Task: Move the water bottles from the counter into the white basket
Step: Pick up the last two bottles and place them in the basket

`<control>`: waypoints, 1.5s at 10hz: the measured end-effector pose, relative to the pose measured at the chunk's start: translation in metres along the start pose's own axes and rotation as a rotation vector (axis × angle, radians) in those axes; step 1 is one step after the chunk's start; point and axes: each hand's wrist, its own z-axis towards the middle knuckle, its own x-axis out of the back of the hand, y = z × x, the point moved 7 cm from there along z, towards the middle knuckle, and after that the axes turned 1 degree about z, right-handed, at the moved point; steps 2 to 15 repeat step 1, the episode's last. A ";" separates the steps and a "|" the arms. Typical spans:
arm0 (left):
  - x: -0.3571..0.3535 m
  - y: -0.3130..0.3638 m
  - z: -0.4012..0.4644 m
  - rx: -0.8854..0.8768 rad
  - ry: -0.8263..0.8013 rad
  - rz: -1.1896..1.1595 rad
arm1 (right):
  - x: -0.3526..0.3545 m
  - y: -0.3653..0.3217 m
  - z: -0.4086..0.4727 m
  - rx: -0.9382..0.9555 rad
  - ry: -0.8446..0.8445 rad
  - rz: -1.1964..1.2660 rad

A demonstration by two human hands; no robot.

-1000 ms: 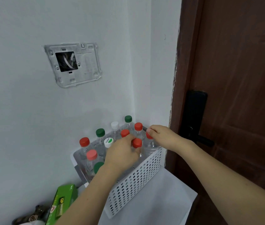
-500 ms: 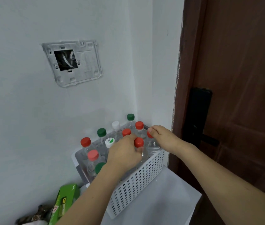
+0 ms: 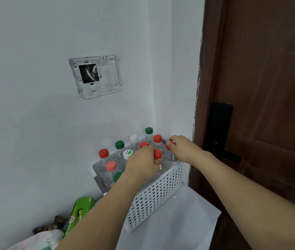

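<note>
The basket (image 3: 158, 199) is white and dotted all over with round holes. The bottles are capped in red (image 3: 103, 153), green (image 3: 119, 144), white (image 3: 133, 138) and one pinkish (image 3: 111, 165). A bright green box (image 3: 80, 212) is seen lower left, next to a brown door (image 3: 269, 87).

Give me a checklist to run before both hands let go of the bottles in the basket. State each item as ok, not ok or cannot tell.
1. Left hand grips the red-capped bottle by its neck: ok.
2. Right hand pinches the end bottle's cap: ok.
3. Both bottles stand inside the white basket: ok.
4. Bottles upright: ok.
5. Bottle bases seated on the basket floor: cannot tell, hidden.
6. No bottles left on the counter: ok for the part in view.
</note>
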 end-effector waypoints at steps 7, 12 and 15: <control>0.010 0.003 -0.006 -0.052 0.114 0.000 | 0.014 -0.009 -0.014 0.022 0.106 -0.011; 0.010 0.003 -0.006 -0.052 0.114 0.000 | 0.014 -0.009 -0.014 0.022 0.106 -0.011; 0.010 0.003 -0.006 -0.052 0.114 0.000 | 0.014 -0.009 -0.014 0.022 0.106 -0.011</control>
